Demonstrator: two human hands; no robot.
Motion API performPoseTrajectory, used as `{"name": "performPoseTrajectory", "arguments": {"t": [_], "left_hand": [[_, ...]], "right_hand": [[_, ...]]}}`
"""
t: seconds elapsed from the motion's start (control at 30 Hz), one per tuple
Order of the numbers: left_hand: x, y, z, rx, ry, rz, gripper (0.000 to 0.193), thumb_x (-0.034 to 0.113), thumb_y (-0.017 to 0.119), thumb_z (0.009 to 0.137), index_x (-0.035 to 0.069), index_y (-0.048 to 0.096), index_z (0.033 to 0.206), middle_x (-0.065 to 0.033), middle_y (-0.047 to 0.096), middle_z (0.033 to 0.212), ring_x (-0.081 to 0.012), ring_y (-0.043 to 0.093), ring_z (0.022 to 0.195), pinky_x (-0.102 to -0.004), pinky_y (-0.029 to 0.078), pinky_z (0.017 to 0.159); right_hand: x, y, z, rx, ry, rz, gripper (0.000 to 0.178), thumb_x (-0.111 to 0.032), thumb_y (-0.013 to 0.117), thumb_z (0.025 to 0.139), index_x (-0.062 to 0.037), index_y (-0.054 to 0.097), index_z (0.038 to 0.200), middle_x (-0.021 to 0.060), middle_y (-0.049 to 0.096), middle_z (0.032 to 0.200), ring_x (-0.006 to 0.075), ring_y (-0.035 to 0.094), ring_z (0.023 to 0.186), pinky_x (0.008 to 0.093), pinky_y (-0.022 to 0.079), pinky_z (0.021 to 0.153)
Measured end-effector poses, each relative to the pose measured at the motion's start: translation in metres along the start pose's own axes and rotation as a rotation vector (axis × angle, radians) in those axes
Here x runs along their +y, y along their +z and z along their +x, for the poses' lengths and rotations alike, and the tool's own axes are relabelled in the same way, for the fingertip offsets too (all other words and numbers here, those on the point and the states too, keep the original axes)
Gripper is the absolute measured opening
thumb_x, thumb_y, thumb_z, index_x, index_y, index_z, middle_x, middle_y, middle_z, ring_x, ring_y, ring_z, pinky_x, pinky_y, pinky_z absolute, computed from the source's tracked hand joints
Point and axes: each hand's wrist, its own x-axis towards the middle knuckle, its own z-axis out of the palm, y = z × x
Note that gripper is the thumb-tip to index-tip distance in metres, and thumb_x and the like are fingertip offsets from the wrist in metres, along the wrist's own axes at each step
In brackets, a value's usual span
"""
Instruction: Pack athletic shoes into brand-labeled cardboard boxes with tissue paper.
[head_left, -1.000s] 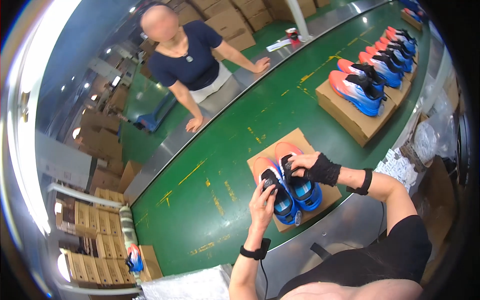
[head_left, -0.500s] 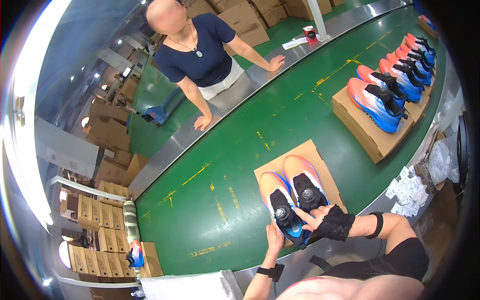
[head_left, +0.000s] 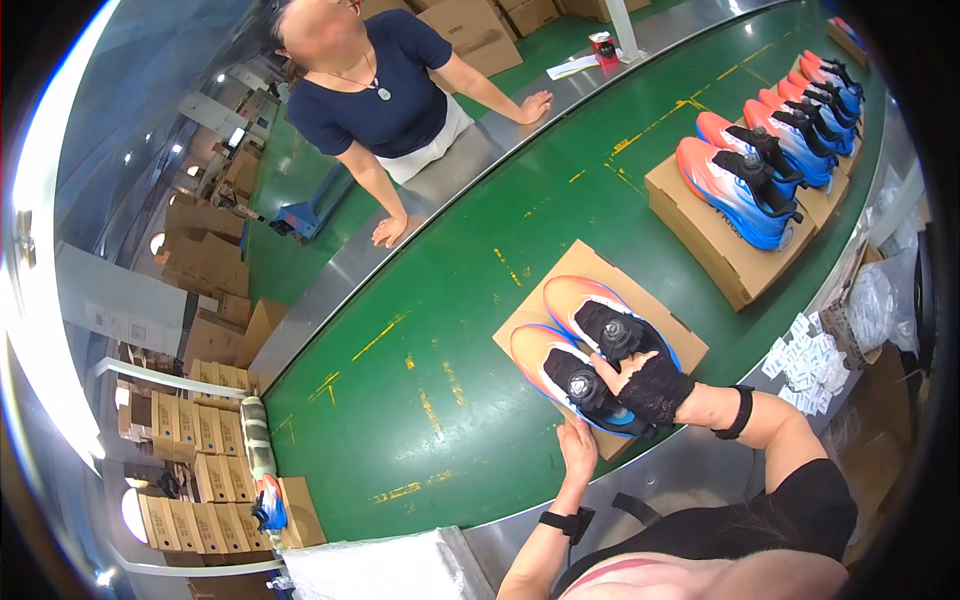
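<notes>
A pair of orange, white and blue running shoes (head_left: 538, 352) lies side by side on a brown cardboard box (head_left: 580, 262), toes pointing up and left. A black knob-like piece (head_left: 617, 336) sits in the opening of each shoe. My right hand (head_left: 645, 385), in a black lace fingerless glove, reaches over the shoe openings with its index finger stretched out between the knobs. Beside the box's near edge, my left hand (head_left: 577, 452) touches the lower side of the nearer shoe, fingers extended. Its fingertips are partly hidden against the shoe and box.
More matching shoes (head_left: 735, 195) stand on cardboard boxes (head_left: 700, 240) along the green table (head_left: 470, 330) at right. A person (head_left: 385, 110) leans on the far metal edge. Small white tags (head_left: 808, 370) lie at right; stacked boxes (head_left: 185, 425) stand at left.
The box and its shoes have turned counterclockwise, the toes swinging left. Both hands have moved with them, the right hand staying over the openings. The whole view has shifted slightly.
</notes>
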Motion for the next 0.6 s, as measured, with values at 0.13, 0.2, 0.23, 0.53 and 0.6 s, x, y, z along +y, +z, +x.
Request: {"name": "performPoseTrajectory", "arguments": {"t": [0.13,0.2,0.23,0.53,0.6], "left_hand": [[-0.0072,0.0004,-0.0026,0.011,-0.035,0.127,0.033,0.020,0.035,0.087,-0.008,0.049,0.099,-0.0287,0.049,0.093,-0.0403,0.045,0.085,-0.0440,0.035,0.077],[-0.0065,0.0029,-0.0038,-0.003,-0.090,0.173,0.033,0.020,0.035,0.087,-0.008,0.049,0.100,-0.0294,0.047,0.095,-0.0398,0.045,0.086,-0.0429,0.035,0.079],[-0.0054,0.0028,-0.0057,0.013,-0.070,0.147,0.034,0.019,0.035,0.088,-0.009,0.048,0.100,-0.0292,0.047,0.095,-0.0397,0.044,0.087,-0.0426,0.035,0.079],[-0.0098,0.0044,-0.0063,0.055,-0.063,0.070,0.035,0.020,0.033,0.088,-0.009,0.048,0.101,-0.0260,0.045,0.097,-0.0376,0.045,0.090,-0.0405,0.035,0.082],[-0.0079,0.0050,-0.0072,0.068,-0.079,0.065,0.035,0.020,0.033,0.089,-0.009,0.048,0.102,-0.0256,0.045,0.097,-0.0371,0.045,0.089,-0.0399,0.035,0.082]], "right_hand": [[0.0019,-0.0010,-0.0005,-0.044,-0.016,-0.008,0.038,-0.013,0.050,0.070,0.0028,0.050,0.105,0.0142,0.053,0.052,0.0241,0.056,0.045,0.0337,0.045,0.043],[0.0043,0.0002,-0.0022,-0.031,-0.003,0.011,0.038,-0.013,0.050,0.070,0.0028,0.050,0.105,0.0141,0.053,0.051,0.0242,0.056,0.045,0.0338,0.045,0.043],[0.0049,0.0008,-0.0031,-0.019,0.005,0.029,0.038,-0.013,0.050,0.070,0.0028,0.050,0.105,0.0140,0.053,0.051,0.0242,0.056,0.045,0.0339,0.045,0.043],[0.0059,0.0012,-0.0048,-0.083,0.054,0.087,0.042,-0.009,0.053,0.068,-0.0003,0.049,0.109,0.0251,0.054,0.076,0.0284,0.058,0.056,0.0343,0.048,0.047],[0.0067,0.0014,-0.0037,-0.091,0.050,0.138,0.042,-0.010,0.054,0.068,0.0001,0.050,0.109,0.0246,0.054,0.076,0.0278,0.058,0.055,0.0340,0.047,0.046]]}}
